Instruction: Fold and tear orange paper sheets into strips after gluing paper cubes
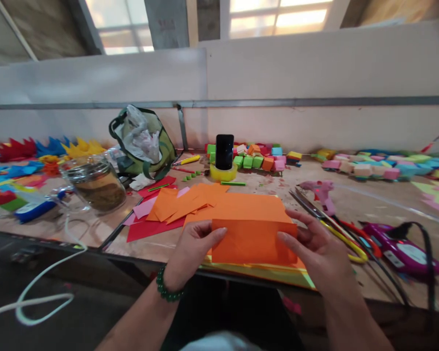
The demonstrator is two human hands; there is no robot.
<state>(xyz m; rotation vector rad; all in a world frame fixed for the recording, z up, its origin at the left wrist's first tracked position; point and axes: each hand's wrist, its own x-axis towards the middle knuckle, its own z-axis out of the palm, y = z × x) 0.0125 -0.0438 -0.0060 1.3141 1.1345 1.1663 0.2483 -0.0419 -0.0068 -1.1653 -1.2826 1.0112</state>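
An orange sheet of paper (254,242) is held up at the table's front edge, over a stack of orange and yellow sheets (250,206). My left hand (197,246) pinches its left edge between thumb and fingers, a green bead bracelet on the wrist. At the right edge my right hand (314,243) grips the same sheet, thumb in front and fingers behind. Loose orange pieces (183,204) lie on red and pink paper (142,231) just left of the stack.
A glass jar (98,187) and a green bag (164,144) stand at the left. A phone (224,152) rests on a yellow tape roll (223,173). Scissors (344,240), a pink glue gun (322,194) and a purple device (406,251) lie at the right.
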